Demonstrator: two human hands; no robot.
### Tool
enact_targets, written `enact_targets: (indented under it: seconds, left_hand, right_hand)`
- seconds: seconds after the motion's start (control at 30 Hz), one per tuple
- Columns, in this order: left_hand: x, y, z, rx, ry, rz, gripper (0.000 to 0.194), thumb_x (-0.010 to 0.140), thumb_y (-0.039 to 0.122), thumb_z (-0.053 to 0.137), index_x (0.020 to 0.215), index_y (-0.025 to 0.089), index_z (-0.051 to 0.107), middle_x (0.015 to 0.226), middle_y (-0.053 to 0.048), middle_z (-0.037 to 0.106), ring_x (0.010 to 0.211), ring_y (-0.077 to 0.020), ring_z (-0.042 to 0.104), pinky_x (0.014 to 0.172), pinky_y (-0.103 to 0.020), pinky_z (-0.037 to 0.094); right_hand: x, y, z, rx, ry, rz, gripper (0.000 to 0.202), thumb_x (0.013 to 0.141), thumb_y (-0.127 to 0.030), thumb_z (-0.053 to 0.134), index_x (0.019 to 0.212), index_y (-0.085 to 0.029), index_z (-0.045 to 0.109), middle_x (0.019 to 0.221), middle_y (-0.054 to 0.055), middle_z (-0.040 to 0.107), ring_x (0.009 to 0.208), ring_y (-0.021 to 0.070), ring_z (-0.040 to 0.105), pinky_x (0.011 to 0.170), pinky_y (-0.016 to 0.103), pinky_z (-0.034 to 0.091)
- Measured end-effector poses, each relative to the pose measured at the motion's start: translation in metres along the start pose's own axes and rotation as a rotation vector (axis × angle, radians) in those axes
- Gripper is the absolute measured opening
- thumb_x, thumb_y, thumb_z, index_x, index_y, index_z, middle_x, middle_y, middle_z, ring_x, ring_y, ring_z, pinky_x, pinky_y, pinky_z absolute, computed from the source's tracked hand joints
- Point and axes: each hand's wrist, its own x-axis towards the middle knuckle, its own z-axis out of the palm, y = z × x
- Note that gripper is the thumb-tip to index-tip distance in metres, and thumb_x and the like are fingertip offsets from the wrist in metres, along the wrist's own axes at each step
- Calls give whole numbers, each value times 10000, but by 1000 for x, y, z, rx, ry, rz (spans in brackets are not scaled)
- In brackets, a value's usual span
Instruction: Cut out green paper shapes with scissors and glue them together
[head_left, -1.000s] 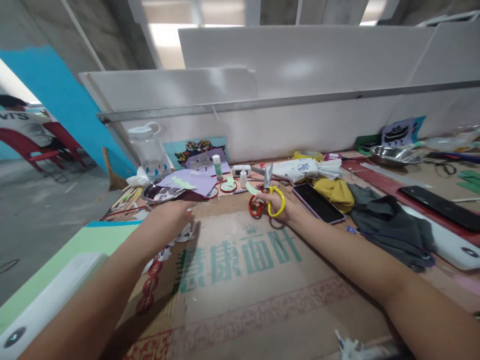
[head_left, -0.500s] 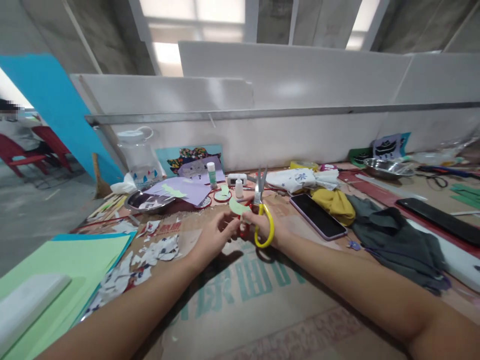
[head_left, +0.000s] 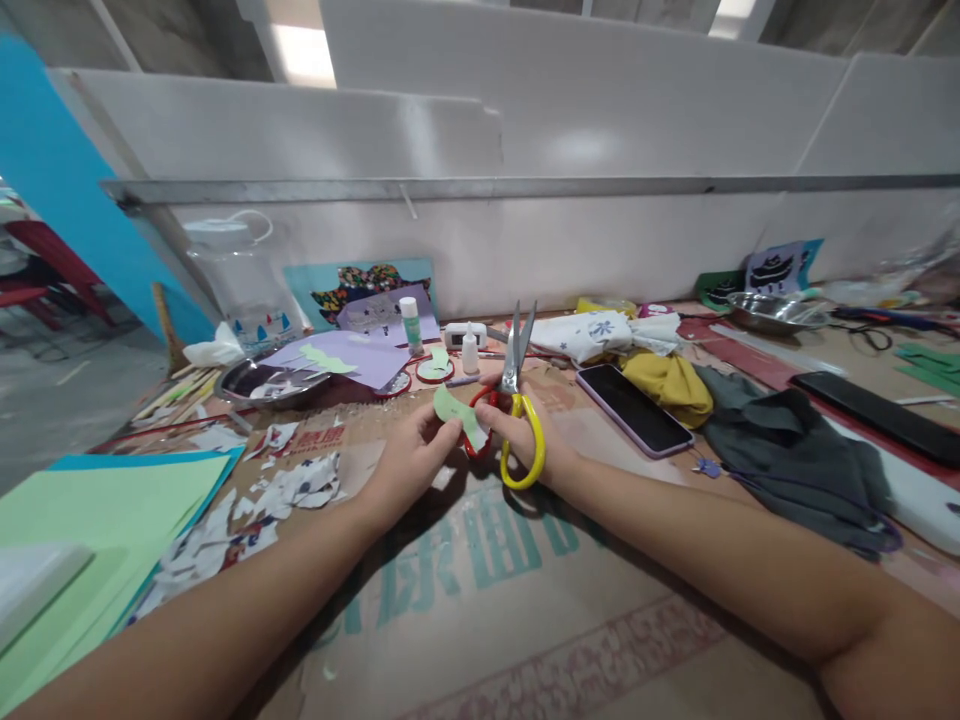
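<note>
Head view: one green paper piece [head_left: 459, 412], held at its ends by left hand [head_left: 416, 450] and right hand [head_left: 523, 435] above cardboard [head_left: 480, 630]; scissors [head_left: 513, 372], blades parted, looped on the latter. We judge tearing possible should the hands pull unevenly, or nicking should the blades swing inward.

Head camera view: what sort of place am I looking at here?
Probably a craft workspace, perhaps a workshop or classroom. The right hand holds scissors, a glue stick stands at the back of the worktop, and cut white scraps lie near green sheets.
</note>
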Motion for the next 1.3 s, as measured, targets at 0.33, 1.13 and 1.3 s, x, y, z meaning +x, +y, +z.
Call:
enact_targets:
  seconds: [0.33,1.13,1.3]
  left_hand:
    - [3,3,1,17,-77,-53,367,789,505,721,942,174,680,828,-59,754,716,-222,718,681,-340,589]
    - [2,8,8,52,-82,19,253,791,417,705,807,166,674,729,-46,728,672,-199,699,667,-316,584]
    - [0,10,1,75,-34,80,213,804,388,673,850,180,693,766,-47,741,714,-207,695,682,-315,574]
  right_hand:
    - [0,8,2,-37,37,-118,285,823,-262,665,1070,-244,525,833,-32,576,755,155,589,735,312,515]
    - [3,5,-1,-156,37,-180,273,829,-293,644,1067,-254,516,825,-26,553,728,156,575,713,313,513]
    - [-4,-5,-1,-102,-60,-139,348,883,-503,672,1039,-249,494,793,-33,503,642,136,499,613,276,458]
